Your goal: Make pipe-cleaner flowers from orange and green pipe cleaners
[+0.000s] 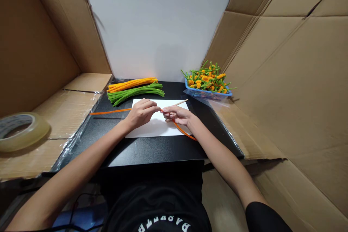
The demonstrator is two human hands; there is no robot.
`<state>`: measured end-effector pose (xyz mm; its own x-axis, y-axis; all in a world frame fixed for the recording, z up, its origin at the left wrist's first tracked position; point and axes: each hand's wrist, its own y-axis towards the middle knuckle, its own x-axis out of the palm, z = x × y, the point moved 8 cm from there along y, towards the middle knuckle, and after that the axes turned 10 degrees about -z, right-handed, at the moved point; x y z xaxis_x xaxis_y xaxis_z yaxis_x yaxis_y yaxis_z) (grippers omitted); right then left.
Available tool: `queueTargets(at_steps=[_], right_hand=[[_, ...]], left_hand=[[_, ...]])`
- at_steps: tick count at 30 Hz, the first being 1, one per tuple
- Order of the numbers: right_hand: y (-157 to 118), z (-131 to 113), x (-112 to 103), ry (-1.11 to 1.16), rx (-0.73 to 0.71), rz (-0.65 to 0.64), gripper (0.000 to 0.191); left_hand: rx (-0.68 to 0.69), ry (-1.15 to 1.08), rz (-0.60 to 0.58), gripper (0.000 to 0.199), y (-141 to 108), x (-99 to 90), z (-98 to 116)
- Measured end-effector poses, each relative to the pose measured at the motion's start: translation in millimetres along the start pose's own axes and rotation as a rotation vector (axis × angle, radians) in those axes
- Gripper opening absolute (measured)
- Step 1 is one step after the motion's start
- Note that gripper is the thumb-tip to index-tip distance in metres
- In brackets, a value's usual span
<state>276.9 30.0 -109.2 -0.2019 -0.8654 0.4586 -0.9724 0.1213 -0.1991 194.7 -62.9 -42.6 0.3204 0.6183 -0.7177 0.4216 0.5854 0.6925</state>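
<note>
Over a white sheet of paper [152, 130], both hands meet on one long orange pipe cleaner [112, 111]. My left hand [143, 112] pinches it near the middle, and one end sticks out to the left. Fingers of my right hand [178, 114] are closed on it too, and its other part curves down to the right under the wrist. A thin wooden stick [182, 102] pokes out from my right hand toward the upper right. Whether the pipe cleaner is wound on the stick is hidden by the fingers.
Behind the paper lie bundles of orange pipe cleaners [133, 84] and green pipe cleaners [136, 92]. A blue basket [209, 94] at the back right is heaped with orange and green pipe-cleaner pieces. A tape roll [40, 132] rests on cardboard at left. Cardboard walls flank the black table [127, 154].
</note>
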Motion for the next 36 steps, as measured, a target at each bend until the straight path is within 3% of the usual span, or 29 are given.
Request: queueTargets(at_steps=[11, 22, 36], right_hand=[[2.9, 1.6, -14.7, -0.105, -0.062, 0.041, 0.024], [0.4, -2.8, -7.1, -0.156, -0.1, 0.075, 0.025], [2.4, -6.1, -20.3, -0.339, -0.139, 0.209, 0.02]], left_hand=[[0.018, -0.094, -0.037, 0.022, 3.2, -1.4, 3.5], [0.016, -0.114, -0.102, 0.02, 4.9, 2.3, 3.4], [0.02, 0.015, -0.185, 0.022, 4.2, 11.4, 4.1]])
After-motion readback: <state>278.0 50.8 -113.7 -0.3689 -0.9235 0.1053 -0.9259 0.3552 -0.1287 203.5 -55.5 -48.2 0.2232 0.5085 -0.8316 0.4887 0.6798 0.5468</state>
